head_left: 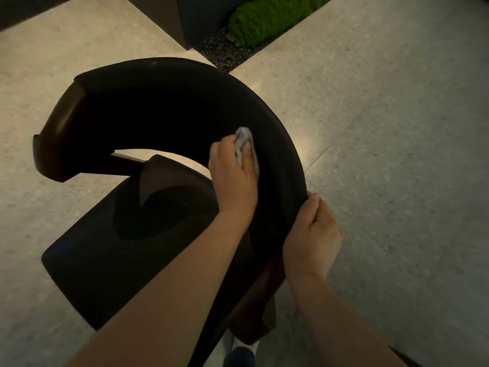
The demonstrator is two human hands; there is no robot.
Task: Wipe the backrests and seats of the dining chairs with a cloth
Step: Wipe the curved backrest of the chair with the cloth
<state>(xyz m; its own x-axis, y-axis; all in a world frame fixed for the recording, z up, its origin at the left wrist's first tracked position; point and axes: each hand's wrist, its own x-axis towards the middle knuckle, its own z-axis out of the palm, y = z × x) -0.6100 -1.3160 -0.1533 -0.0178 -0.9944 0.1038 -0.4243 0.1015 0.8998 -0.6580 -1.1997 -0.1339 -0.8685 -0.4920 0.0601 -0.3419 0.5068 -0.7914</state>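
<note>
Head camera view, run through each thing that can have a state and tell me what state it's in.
Cloth: bunched up, pressed against the inner face of the backrest.
Left hand: grips the cloth.
Right hand: grips the backrest's outer edge.
Backrest: upright, held at its edge, cloth on its inner face.
Seat: not touched by the cloth; the left forearm crosses above it.

Single view: your head camera, wide-angle, tilted steeply down, sits close above the chair backrest (185, 107); floor (397, 154) rings the frame.
</note>
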